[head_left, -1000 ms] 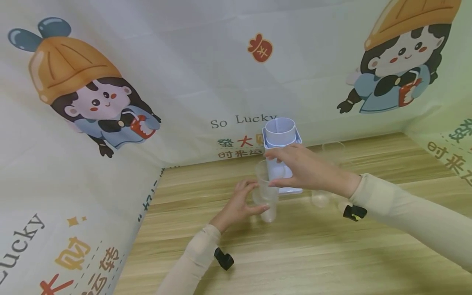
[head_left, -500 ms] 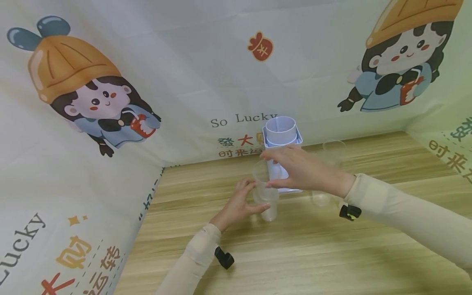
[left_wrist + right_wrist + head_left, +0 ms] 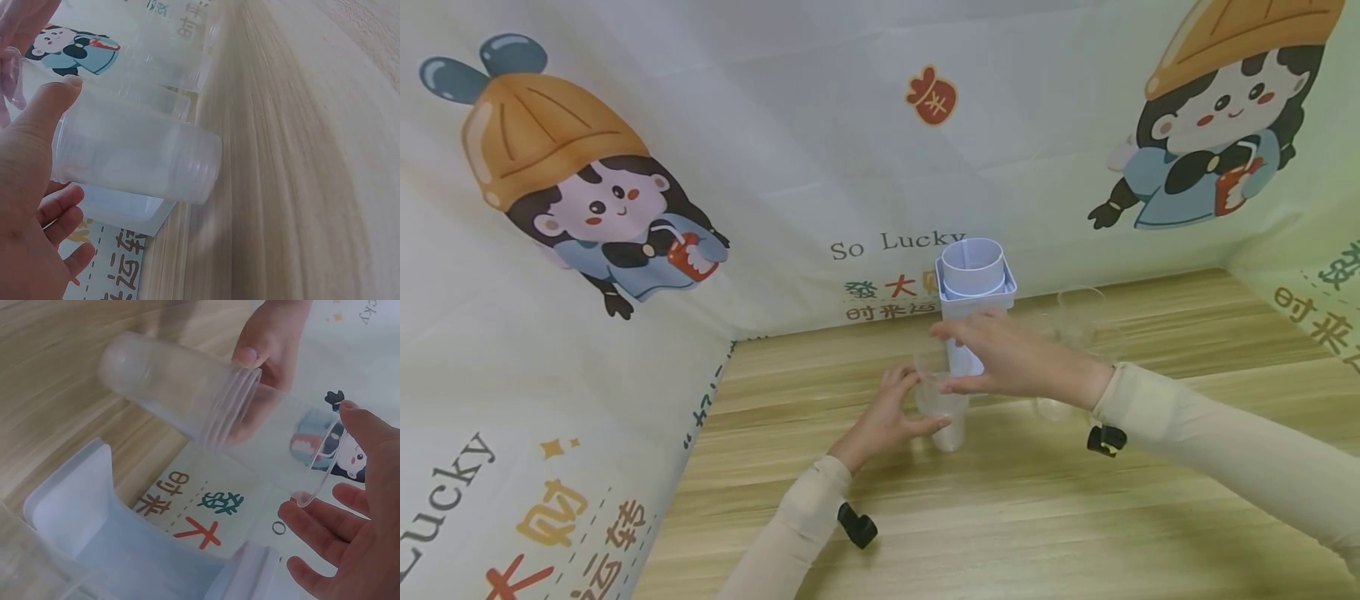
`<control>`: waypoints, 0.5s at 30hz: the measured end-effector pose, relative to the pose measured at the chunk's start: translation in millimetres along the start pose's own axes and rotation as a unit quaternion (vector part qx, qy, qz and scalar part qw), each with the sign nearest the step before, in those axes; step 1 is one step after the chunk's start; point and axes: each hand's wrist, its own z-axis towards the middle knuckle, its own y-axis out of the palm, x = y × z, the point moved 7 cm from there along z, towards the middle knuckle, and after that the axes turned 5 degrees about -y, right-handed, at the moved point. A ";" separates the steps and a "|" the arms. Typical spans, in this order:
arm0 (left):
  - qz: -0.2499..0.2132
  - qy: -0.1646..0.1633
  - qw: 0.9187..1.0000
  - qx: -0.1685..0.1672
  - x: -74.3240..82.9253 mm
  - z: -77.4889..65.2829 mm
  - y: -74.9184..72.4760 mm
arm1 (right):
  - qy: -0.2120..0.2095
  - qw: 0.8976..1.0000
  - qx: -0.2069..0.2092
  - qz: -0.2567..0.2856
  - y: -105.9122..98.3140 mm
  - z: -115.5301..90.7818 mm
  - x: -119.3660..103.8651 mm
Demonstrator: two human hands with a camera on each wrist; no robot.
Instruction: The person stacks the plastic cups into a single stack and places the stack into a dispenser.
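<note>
A stack of clear plastic cups [image 3: 950, 432] stands upright on the wooden table, its rims ringed together in the right wrist view. My left hand [image 3: 882, 423] holds this stack around its upper part, thumb on the near side. Just above, my right hand [image 3: 1018, 357] pinches the rim of another clear plastic cup [image 3: 269, 465] between thumb and fingers. That cup's lower end sits inside the stack, with its upper part sticking out. Behind the right hand stands a pale blue-white holder [image 3: 973, 292] with a round tube at its top, partly covered by the hand.
More clear cups [image 3: 1081, 315] stand to the right of the holder, faint and partly hidden by the right forearm. A printed cloth [image 3: 790, 167] rises as a wall behind the table [image 3: 1000, 517] and on both sides.
My right hand has shifted slightly left and then down, lowering its cup deeper into the stack. The left hand stays in place around the stack.
</note>
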 end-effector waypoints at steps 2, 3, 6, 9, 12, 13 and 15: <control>0.003 0.003 1.000 0.002 -0.6 0.2 0.2 | 0.002 1.000 -0.001 0.001 3.3 -1.1 1.4; 0.003 0.005 1.000 0.001 -0.7 0.2 0.3 | 0.001 1.000 0.000 0.002 4.5 -1.6 1.8; -0.002 0.013 1.000 0.002 -0.1 -0.1 0.2 | -0.002 1.000 0.004 0.002 8.4 -3.4 2.2; -0.009 0.017 1.000 0.001 0.8 -0.7 -0.1 | -0.008 1.000 0.005 0.003 12.1 -4.1 1.8; -0.007 0.013 1.000 -0.001 0.5 -0.8 -0.3 | -0.010 1.000 0.005 0.002 15.6 -4.2 1.9; -0.006 0.010 1.000 -0.002 0.4 -0.9 -0.3 | -0.010 1.000 0.006 0.000 16.0 -4.2 1.7; -0.004 0.008 1.000 -0.001 -0.3 -0.4 -0.3 | -0.012 1.000 0.008 -0.004 17.0 -4.1 1.4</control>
